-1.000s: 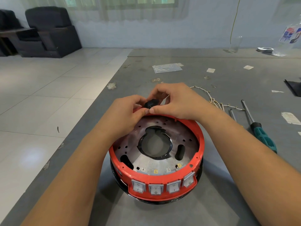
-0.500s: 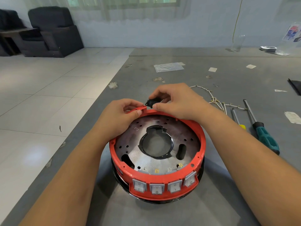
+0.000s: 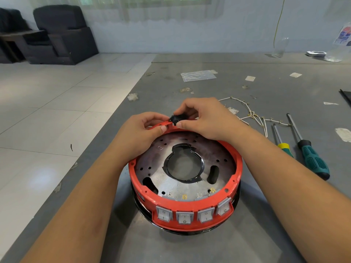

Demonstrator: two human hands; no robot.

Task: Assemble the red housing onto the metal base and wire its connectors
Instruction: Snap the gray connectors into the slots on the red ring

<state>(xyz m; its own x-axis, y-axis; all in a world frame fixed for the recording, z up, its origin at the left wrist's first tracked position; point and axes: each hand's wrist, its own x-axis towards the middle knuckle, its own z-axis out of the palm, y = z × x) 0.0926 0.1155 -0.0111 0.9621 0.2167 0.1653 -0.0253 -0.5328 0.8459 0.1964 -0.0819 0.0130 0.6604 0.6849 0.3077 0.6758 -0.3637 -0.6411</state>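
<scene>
The red housing (image 3: 191, 206), a ring with several grey rocker switches on its near side, sits around the round metal base (image 3: 182, 185) on the grey table. My left hand (image 3: 140, 130) pinches the far rim of the red housing between thumb and fingers. My right hand (image 3: 207, 118) holds a small black part (image 3: 177, 118) at that same far rim, thumb and forefinger closed on it. A bundle of white wires with metal connectors (image 3: 252, 116) lies on the table to the right of my right hand.
Two screwdrivers lie at the right: a small one with a yellow-green handle (image 3: 283, 143) and a larger teal-handled one (image 3: 311, 158). A clear plastic bag (image 3: 198, 75) and paper scraps lie farther back. The table's left edge (image 3: 106, 126) drops to a tiled floor.
My left thumb has slid onto the red rim and now pinches it. The black part in my right hand has shifted slightly up and right at the far rim.
</scene>
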